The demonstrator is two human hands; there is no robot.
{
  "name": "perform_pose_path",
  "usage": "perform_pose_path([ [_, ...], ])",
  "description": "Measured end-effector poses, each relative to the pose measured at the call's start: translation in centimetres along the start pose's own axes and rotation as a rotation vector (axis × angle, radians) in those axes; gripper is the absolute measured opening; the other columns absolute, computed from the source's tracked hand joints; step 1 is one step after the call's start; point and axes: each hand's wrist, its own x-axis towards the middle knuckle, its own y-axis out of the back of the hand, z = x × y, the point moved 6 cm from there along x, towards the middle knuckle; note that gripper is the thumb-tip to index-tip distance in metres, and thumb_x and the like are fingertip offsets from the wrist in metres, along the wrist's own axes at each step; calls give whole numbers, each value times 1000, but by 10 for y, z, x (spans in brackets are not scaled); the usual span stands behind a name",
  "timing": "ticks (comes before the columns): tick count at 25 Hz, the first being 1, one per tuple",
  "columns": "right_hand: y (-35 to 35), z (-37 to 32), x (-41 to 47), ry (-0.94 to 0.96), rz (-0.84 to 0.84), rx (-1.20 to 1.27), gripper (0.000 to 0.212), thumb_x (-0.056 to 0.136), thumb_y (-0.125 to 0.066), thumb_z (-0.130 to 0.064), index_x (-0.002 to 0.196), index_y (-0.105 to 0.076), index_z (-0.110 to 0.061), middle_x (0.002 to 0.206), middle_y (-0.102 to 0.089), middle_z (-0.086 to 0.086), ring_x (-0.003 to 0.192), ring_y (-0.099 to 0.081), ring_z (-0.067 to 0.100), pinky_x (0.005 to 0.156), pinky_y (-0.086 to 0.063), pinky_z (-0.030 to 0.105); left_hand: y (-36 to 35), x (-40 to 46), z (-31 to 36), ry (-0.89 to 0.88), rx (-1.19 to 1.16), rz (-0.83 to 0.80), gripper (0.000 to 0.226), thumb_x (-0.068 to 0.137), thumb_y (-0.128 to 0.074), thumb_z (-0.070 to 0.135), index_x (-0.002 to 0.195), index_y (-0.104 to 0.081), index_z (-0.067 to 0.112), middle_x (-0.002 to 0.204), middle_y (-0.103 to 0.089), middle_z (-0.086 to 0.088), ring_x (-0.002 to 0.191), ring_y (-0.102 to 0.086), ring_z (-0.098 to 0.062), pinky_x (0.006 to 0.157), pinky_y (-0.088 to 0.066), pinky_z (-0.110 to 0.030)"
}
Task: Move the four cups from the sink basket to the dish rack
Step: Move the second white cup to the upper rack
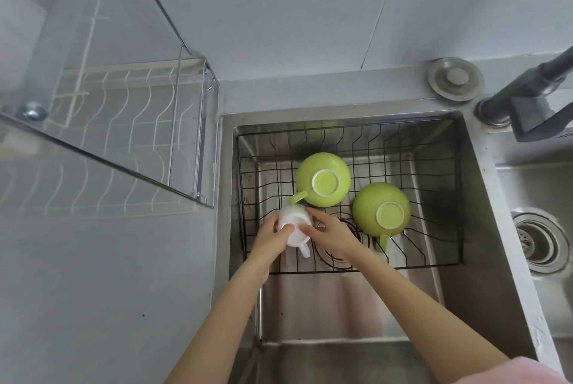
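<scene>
A black wire sink basket [434,141] sits in the steel sink. Two green cups lie upside down in it: one near the middle back [322,180], one to the right [382,211]. At the basket's front left, white cups [294,222] sit upside down, apparently stacked; how many I cannot tell. My left hand [273,238] grips their left side and my right hand [333,233] holds their right side. The white wire dish rack [124,123] stands on the counter to the left, partly behind a glass panel.
A glass panel [93,73] with a metal edge slants over the dish rack. A dark faucet [533,95] reaches in from the right. A round drain stopper [455,78] lies on the back ledge. A second sink bowl with a drain [539,241] is at the right.
</scene>
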Motion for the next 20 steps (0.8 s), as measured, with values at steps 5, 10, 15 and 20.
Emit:
perform_pose_path([
  [5,11,-8,-14,49,66,2,33,92,-48,-29,123,-56,-22,119,-65,9,113,-55,23,85,-36,24,-3,-19,9,-74,-23,-87,39,91,-40,16,130,-42,25,121,-48,-2,108,-46,-15,89,-41,-27],
  [10,20,-16,-40,68,152,-24,44,91,-48,-36,132,-49,-19,122,-64,7,119,-53,22,92,-38,26,-3,-37,14,-153,-15,-127,40,91,-36,14,128,-44,29,118,-49,-6,108,-45,-14,97,-39,-29],
  [15,29,-24,-72,65,204,-36,40,91,-45,-40,127,-53,-25,100,-63,4,108,-58,26,95,-47,34,-3,-59,11,-388,159,-175,63,82,-62,20,137,-35,33,140,-37,0,124,-45,-12,98,-43,-16],
  [20,28,-36,-104,94,246,5,37,90,-44,-41,117,-60,-20,94,-70,10,97,-67,26,93,-53,42,0,-94,20,-600,141,-120,66,79,-63,1,117,-33,46,112,-38,5,115,-50,-21,87,-47,-11],
])
